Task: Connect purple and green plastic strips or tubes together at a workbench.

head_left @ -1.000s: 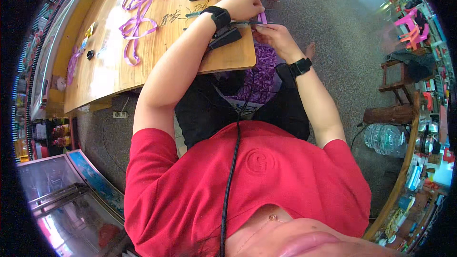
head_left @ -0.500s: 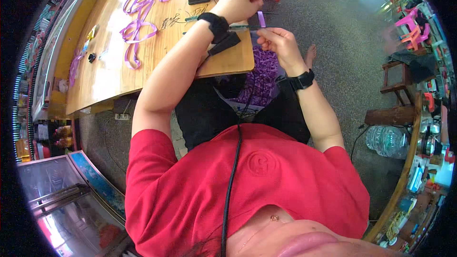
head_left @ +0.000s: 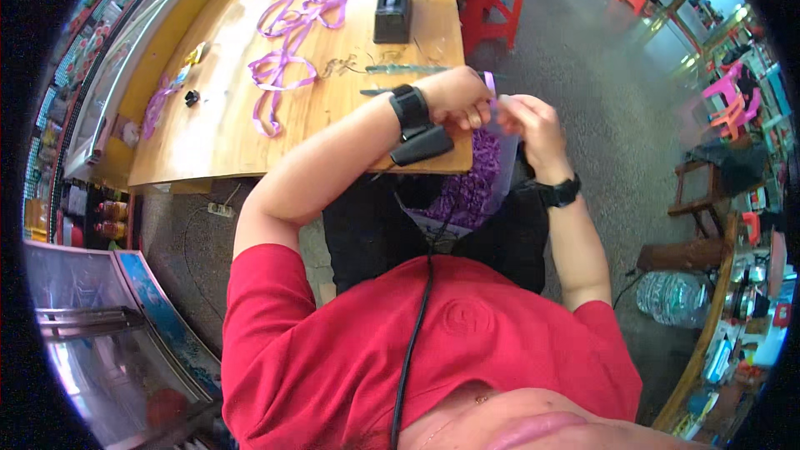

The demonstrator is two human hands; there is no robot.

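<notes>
At the table's right corner, my left hand (head_left: 461, 96) is closed, its fingers curled beside a short piece of purple ribbon (head_left: 489, 82). My right hand (head_left: 537, 132), just right of it and past the table edge, pinches with thumb and forefinger; what lies between them is blurred. The two hands almost meet. A long thin greenish strip (head_left: 400, 69) lies on the table and points toward the ribbon piece. Below my hands stands a pale bin holding a heap of shredded-looking purple ribbon (head_left: 471, 187). A black object (head_left: 423, 147) lies under my left wrist at the table's edge.
Looped purple ribbon (head_left: 283, 71) is spread over the wooden table (head_left: 217, 133). Behind my left hand stands a black tape dispenser (head_left: 393, 21), with dark thin scraps (head_left: 340, 65) nearby. A red stool (head_left: 492, 12) is beyond the table; a large clear bottle (head_left: 671, 298) lies right.
My left hand has come down and closer to my right hand, its fingers now beside the ribbon piece. The whole view has shifted, so the table appears lower and further right.
</notes>
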